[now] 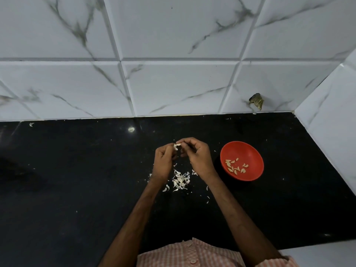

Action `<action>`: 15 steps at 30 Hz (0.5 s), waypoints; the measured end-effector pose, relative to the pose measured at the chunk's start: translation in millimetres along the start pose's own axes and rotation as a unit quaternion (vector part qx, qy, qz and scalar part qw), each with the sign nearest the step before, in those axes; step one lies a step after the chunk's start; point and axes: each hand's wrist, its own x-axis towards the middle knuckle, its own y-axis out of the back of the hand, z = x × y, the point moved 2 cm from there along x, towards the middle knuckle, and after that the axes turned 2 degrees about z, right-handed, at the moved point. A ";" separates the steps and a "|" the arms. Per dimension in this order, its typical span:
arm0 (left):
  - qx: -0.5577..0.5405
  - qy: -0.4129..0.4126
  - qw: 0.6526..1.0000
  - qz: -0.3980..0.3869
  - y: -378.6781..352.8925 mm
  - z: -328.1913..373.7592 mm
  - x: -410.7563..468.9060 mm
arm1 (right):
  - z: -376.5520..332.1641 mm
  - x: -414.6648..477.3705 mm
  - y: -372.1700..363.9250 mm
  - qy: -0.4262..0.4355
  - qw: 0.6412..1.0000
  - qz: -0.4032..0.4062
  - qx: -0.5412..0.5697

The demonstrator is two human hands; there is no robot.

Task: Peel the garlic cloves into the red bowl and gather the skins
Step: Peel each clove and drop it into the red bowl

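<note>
1. My left hand [163, 160]: raised over the counter [77, 180], fingers curled in, tips pinching a clove [176, 146].
2. My right hand [198, 157]: just beside the left, fingers bent, thumb and forefinger narrowed onto the same clove from the right. The other fingers are tucked under; I cannot tell whether they touch anything.
3. Clove: pale, held between both hands' fingertips, off the counter, some skin showing on it.
4. Skins [180, 180]: loose white pile on the counter below and between my wrists, with stray flakes scattered around it.
5. Bowl [242, 151]: red, round, on the counter to the right of my right hand, apart from it.
6. Peeled cloves [236, 166]: a small cluster lying in the bowl's bottom.
7. Counter: black, speckled with bits of skin.
8. Wall [173, 83]: white marbled tiles behind the counter, one dark mark [256, 101] low on the right.
9. Shirt [185, 255]: checked, at the near edge.
</note>
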 end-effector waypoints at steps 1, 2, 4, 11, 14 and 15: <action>-0.005 0.007 1.000 0.006 1.1 -0.1 0.3 | -0.2 0.0 0.5 -0.009 1.000 0.005 0.015; -0.007 0.012 1.000 0.013 1.7 0.1 0.5 | -0.3 -0.2 1.2 -0.018 0.999 0.011 0.032; -0.007 0.020 0.999 0.028 2.7 -2.0 1.5 | 0.2 -0.2 2.8 -0.043 0.996 0.020 0.078; 0.054 0.030 0.997 0.037 6.2 -24.4 3.5 | 8.6 -3.6 12.6 -0.195 0.932 0.055 0.302; 0.087 0.045 0.995 0.016 -2.2 -35.7 4.3 | 15.2 -6.4 28.6 -0.260 0.881 0.094 0.385; 0.099 0.053 0.994 0.004 -6.4 -39.3 4.1 | 18.5 -7.8 35.5 -0.278 0.864 0.107 0.407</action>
